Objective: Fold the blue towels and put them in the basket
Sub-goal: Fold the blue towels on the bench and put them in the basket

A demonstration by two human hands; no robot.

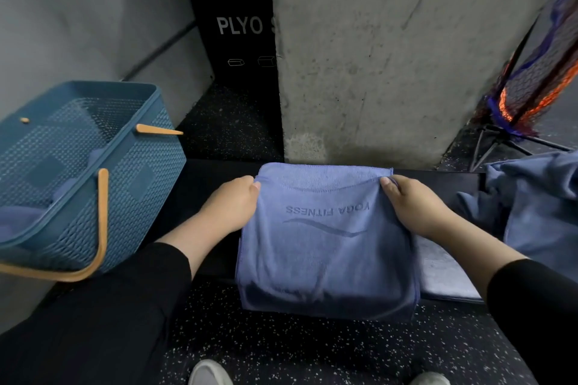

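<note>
you are holding a blue towel [325, 237] over the dark worktop [200, 194], its near part hanging past the worktop's near edge toward the speckled floor [281, 350]. your left hand [231, 206] is pinching the towel's far left corner, and your right hand [416, 206] is pinching the far right corner, so both are grasping the cloth. the printed words on the towel are facing you upside down. a second folded towel [444, 275] is lying on the worktop just right of it, under your right forearm. more blue cloth [538, 203] is piled at the far right. the blue basket [137, 172] is sitting to the left, with blue cloth showing inside it. a concrete pillar [391, 56] is standing beyond the worktop.
</note>
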